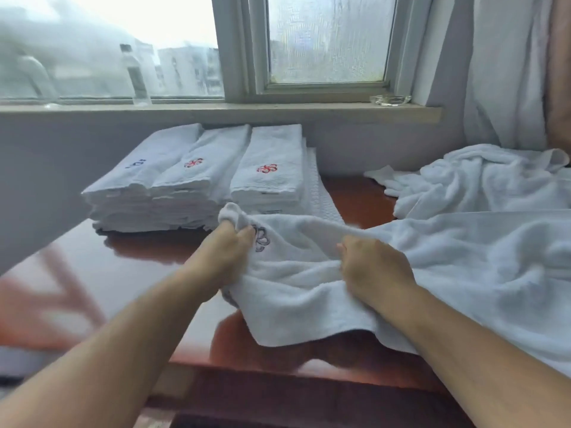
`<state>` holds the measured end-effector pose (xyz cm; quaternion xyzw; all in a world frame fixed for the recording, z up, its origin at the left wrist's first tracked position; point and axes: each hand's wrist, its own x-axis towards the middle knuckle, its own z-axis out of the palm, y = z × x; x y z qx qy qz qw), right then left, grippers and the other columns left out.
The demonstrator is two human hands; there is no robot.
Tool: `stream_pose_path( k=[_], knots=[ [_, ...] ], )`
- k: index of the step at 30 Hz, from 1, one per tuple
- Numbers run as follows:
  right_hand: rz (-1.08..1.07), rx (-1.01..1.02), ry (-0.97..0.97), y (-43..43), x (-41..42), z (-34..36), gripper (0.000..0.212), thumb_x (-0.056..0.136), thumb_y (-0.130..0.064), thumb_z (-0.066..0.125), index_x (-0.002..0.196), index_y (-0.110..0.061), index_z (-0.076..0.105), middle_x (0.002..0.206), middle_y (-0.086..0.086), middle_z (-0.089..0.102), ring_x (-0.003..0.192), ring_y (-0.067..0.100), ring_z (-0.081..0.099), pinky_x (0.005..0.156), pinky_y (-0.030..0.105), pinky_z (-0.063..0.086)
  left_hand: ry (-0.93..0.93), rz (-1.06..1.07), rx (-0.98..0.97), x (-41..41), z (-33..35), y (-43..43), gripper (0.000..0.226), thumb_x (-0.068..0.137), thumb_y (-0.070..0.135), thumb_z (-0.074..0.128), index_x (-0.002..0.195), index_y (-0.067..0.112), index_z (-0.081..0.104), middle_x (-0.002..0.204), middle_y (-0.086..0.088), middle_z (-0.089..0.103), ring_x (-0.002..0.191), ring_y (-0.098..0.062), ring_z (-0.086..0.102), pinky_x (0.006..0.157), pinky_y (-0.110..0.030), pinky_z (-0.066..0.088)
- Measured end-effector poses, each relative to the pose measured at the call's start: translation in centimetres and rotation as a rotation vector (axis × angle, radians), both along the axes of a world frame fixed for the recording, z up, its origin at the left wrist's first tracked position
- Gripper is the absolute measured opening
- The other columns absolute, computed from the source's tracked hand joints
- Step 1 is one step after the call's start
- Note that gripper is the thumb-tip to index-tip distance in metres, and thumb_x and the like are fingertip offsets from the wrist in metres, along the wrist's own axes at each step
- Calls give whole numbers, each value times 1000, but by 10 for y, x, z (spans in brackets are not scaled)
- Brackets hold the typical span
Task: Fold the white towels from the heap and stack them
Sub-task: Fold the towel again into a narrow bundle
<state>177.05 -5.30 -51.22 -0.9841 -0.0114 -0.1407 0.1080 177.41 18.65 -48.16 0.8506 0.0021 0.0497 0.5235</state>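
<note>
A white towel lies rumpled across the glossy red-brown table, with a flower emblem showing through near its left corner. My left hand pinches that corner and lifts it slightly. A little to the right, my right hand grips the same towel along its far edge. Behind them, against the wall, stand stacks of folded white towels with red flower emblems on top. The heap of unfolded white towels lies at the far right of the table.
A window sill runs above the stacks, with a clear plastic bottle on the left and a glass ashtray on the right. White curtains hang at the right. The table's front edge runs just below the towel.
</note>
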Motion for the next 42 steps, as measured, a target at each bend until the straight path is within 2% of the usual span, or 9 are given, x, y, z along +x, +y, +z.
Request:
stream_pose_path(
  k=[5,8,11,16,23,27,33,37,42],
  knots=[
    [261,62,226,50,1,4,28,104,-45,39,100,-24,57,116,3,67,104,27,59,84,38,45,482,-266,-274,-25,45,68,72,76,22,77,141,28,46,127,-13,68,114,-31,68,96,-49,55],
    [390,35,301,66,-6,-1,37,101,-54,44,120,-30,64,127,-5,63,121,19,54,100,38,43,478,-118,451,-33,47,92,50,83,24,74,127,27,51,103,-3,69,83,-12,72,65,-26,57],
    [413,-27,276,74,-11,-9,32,102,-47,41,108,-29,67,118,-7,62,119,18,53,97,39,43,360,205,1043,-32,21,94,60,90,26,64,140,13,35,124,-9,56,113,-27,57,86,-36,46],
    [-1,-84,64,55,-9,-9,28,98,-35,39,106,-21,62,121,4,62,112,30,54,90,39,45,-202,29,852,-21,-19,46,48,98,33,54,144,32,43,146,0,42,134,-24,37,109,-38,32],
    [-369,-187,249,-17,-23,-20,70,91,-67,22,141,-25,48,143,9,49,127,34,45,103,46,37,-155,-87,876,-21,-60,-22,78,90,69,44,154,31,23,162,-2,27,146,-24,29,115,-39,32],
    [-210,-190,75,2,-14,-18,55,95,-58,33,121,-17,59,128,10,58,118,31,50,98,44,39,-260,102,784,-11,-43,-20,47,95,56,49,129,24,49,128,-2,55,120,-28,51,89,-38,44],
    [50,-98,306,30,9,-35,83,92,-76,21,160,-28,20,169,11,12,154,31,8,123,50,10,208,176,918,-4,-55,32,111,73,92,28,154,16,26,160,-13,29,147,-32,25,115,-49,29],
    [115,-110,323,39,19,-38,85,90,-77,21,161,-31,10,170,10,2,155,29,-1,124,50,4,214,197,911,4,-52,38,92,86,82,29,151,17,29,159,-10,30,149,-29,19,114,-59,23],
    [136,16,207,31,24,-30,55,95,-62,33,138,-33,50,147,1,43,144,25,33,111,43,28,34,129,958,6,-51,11,85,80,81,41,140,20,38,139,-4,50,131,-27,40,102,-44,36]
  ],
)
